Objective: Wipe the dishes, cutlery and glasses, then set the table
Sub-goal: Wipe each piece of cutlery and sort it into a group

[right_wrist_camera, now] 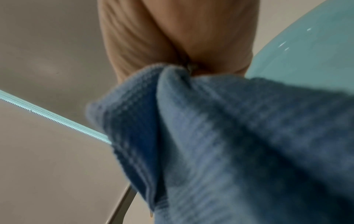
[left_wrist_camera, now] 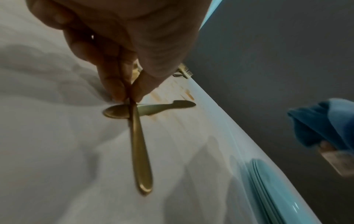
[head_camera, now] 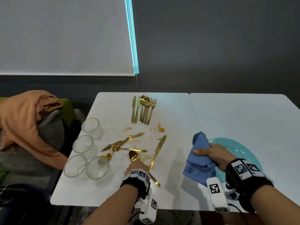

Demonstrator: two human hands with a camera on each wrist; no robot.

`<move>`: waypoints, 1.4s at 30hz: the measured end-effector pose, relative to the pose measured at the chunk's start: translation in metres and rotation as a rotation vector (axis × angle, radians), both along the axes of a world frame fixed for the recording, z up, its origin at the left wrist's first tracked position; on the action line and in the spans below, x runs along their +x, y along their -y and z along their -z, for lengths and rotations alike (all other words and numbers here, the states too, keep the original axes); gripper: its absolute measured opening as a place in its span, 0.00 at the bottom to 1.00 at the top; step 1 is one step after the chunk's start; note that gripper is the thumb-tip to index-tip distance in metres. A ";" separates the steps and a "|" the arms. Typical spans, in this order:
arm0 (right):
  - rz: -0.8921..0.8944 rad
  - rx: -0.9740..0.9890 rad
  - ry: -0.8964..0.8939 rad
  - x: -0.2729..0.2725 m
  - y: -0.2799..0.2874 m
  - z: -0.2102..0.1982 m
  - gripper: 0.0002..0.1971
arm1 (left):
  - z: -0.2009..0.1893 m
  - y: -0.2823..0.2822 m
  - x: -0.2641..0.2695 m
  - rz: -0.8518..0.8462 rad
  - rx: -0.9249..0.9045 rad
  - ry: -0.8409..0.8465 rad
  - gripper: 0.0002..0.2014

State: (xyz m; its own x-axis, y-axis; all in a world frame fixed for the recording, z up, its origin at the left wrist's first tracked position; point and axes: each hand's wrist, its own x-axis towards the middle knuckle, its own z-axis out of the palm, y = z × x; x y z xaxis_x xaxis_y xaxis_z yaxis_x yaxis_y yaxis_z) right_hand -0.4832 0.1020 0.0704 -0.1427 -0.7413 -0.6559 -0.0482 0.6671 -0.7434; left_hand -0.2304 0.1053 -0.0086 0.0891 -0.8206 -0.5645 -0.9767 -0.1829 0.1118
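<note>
My left hand (head_camera: 136,165) pinches a gold spoon (head_camera: 134,156) at its neck, over the near middle of the white table (head_camera: 113,192). In the left wrist view the fingertips (left_wrist_camera: 118,91) clamp the spoon (left_wrist_camera: 140,151); its bowl is down at the table and its handle points back toward the wrist. My right hand (head_camera: 209,151) grips a bunched blue cloth (head_camera: 199,161) above the teal plates (head_camera: 235,148). The right wrist view is mostly filled by the cloth (right_wrist_camera: 229,136). A gold knife (head_camera: 158,149) lies just right of the spoon.
Several clear glasses (head_camera: 84,145) stand at the table's left edge. A loose heap of gold cutlery (head_camera: 123,145) lies centre-left, and a neat row of gold cutlery (head_camera: 143,111) lies at the far side. Orange-brown stains (head_camera: 159,129) mark the tabletop. Orange and grey clothes (head_camera: 29,120) lie left.
</note>
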 end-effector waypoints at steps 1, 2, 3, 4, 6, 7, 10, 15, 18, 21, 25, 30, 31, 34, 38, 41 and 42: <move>-0.001 -0.001 0.007 0.001 -0.002 0.000 0.09 | 0.000 0.000 0.000 -0.038 0.012 -0.043 0.13; -0.003 -0.001 0.013 0.001 -0.004 0.001 0.09 | -0.005 -0.002 0.000 -0.069 0.025 -0.082 0.13; -0.007 0.000 0.018 0.002 -0.005 0.001 0.09 | -0.006 -0.003 0.002 -0.078 0.011 -0.103 0.13; -0.011 -0.002 0.023 0.003 -0.007 0.001 0.08 | -0.005 -0.002 0.004 -0.111 0.033 -0.110 0.13; -0.014 -0.008 0.037 0.004 -0.010 0.001 0.08 | -0.012 0.001 0.005 -0.130 0.103 -0.105 0.11; -0.010 -0.013 0.049 0.005 -0.011 0.001 0.08 | -0.012 0.004 0.008 -0.150 0.073 -0.120 0.09; 0.014 -0.038 0.112 0.009 -0.012 0.002 0.09 | -0.023 0.012 0.010 -0.252 0.020 -0.187 0.13; 0.111 -0.078 0.300 0.027 -0.009 -0.002 0.11 | -0.041 0.022 -0.007 -0.258 -0.020 -0.461 0.12; 0.185 -0.100 0.406 0.040 -0.002 -0.007 0.14 | -0.061 0.019 -0.025 -0.210 -0.091 -0.654 0.08; 0.249 -0.101 0.438 0.053 0.007 -0.005 0.17 | -0.074 0.019 -0.045 -0.066 -0.043 -0.686 0.15; 0.252 -0.075 0.292 0.060 0.013 0.001 0.19 | -0.092 0.017 -0.057 0.080 0.020 -0.636 0.13; 0.135 -0.065 0.054 0.047 0.019 -0.001 0.22 | -0.101 0.016 -0.038 0.105 0.070 -0.789 0.15; 0.091 -0.073 0.006 0.043 0.021 -0.005 0.22 | -0.103 0.019 -0.035 0.121 0.073 -0.800 0.14; -0.041 -0.101 -0.118 0.031 0.026 -0.021 0.20 | -0.112 0.027 -0.028 0.202 0.072 -0.740 0.08; -0.437 -0.130 -0.527 0.018 0.030 -0.044 0.13 | -0.126 0.031 -0.027 0.337 0.028 -0.645 0.09; -0.745 -0.137 -0.797 0.016 0.032 -0.062 0.15 | -0.132 0.030 -0.030 0.421 0.014 -0.578 0.10; -0.797 -0.144 -0.852 0.016 0.033 -0.067 0.13 | -0.134 0.030 -0.032 0.425 0.010 -0.577 0.10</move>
